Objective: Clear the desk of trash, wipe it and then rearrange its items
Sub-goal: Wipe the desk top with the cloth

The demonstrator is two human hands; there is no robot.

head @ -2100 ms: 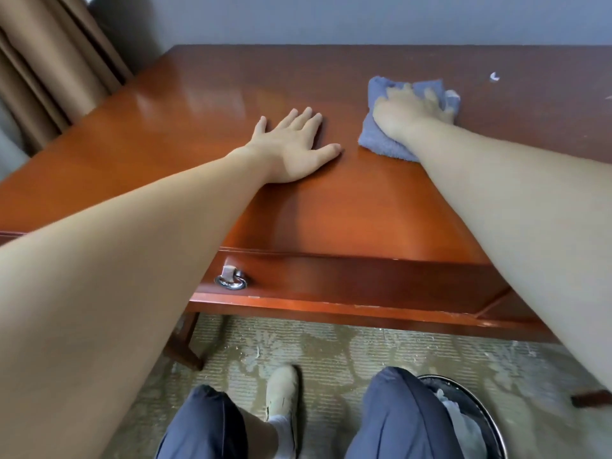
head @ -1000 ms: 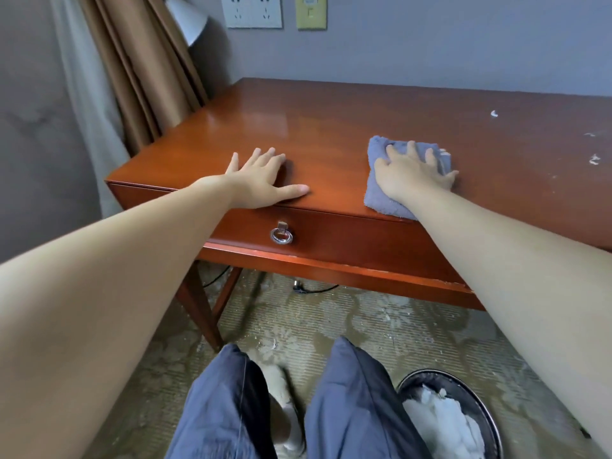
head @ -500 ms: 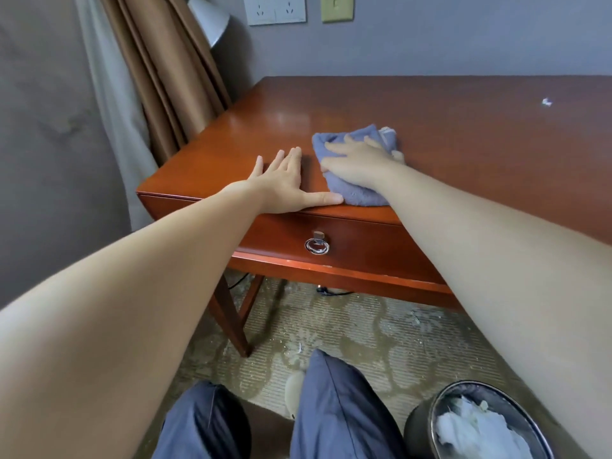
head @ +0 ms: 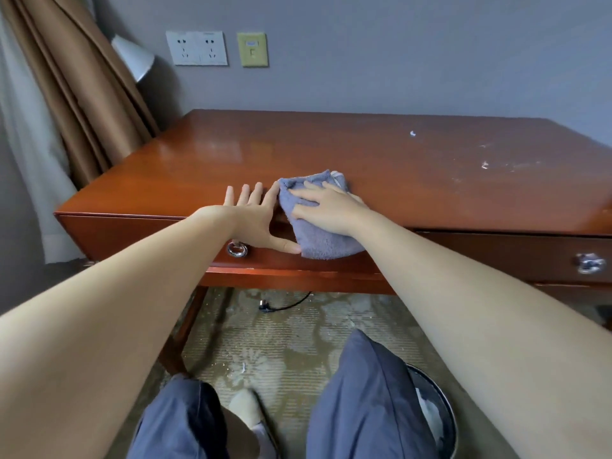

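Desk (head: 364, 154) edge: R hand (head: 328, 210) flat on cloth (head: 326, 247)

Blue-grey terry cloth (head: 319, 241), crumpled, at front edge of glossy red-brown wooden surface (head: 298, 144), lower fold hanging over the edge. Small white scraps (head: 484, 165) lie scattered far right.
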